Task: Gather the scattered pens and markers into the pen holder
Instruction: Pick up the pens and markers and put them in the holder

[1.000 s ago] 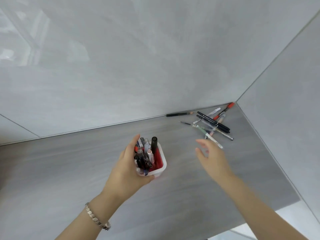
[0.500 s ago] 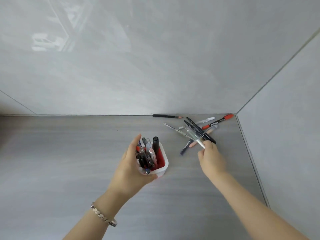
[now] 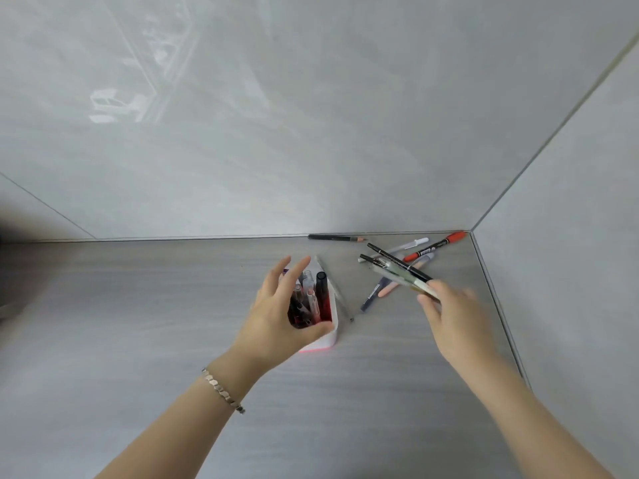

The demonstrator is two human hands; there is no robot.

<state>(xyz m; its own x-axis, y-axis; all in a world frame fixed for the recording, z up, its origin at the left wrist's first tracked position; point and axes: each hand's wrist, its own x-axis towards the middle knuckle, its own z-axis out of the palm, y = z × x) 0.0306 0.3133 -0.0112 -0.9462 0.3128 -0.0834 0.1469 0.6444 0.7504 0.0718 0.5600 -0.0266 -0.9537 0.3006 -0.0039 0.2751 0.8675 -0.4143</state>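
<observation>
A white pen holder (image 3: 332,328) with a red inside stands on the grey table, filled with several pens and markers. My left hand (image 3: 275,314) grips it from the left, thumb on the near rim and fingers raised over the far side. My right hand (image 3: 454,321), blurred by motion, pinches the end of a clear pen (image 3: 403,275) that is tilted up over the pile. Scattered in the corner lie two black markers (image 3: 389,254), a red marker (image 3: 436,245), a white pen (image 3: 412,244), a blue pen (image 3: 371,296) and a peach pen (image 3: 389,288).
A black pencil (image 3: 333,237) lies along the back wall (image 3: 311,133). A thin grey pen (image 3: 340,296) rests just right of the holder. The side wall (image 3: 570,271) closes the table on the right, meeting the back wall at the corner behind the pile.
My right hand reached to the pile, closed on the clear pen and has drawn it back toward me. The left hand stays on the holder, its fingers now lifted higher.
</observation>
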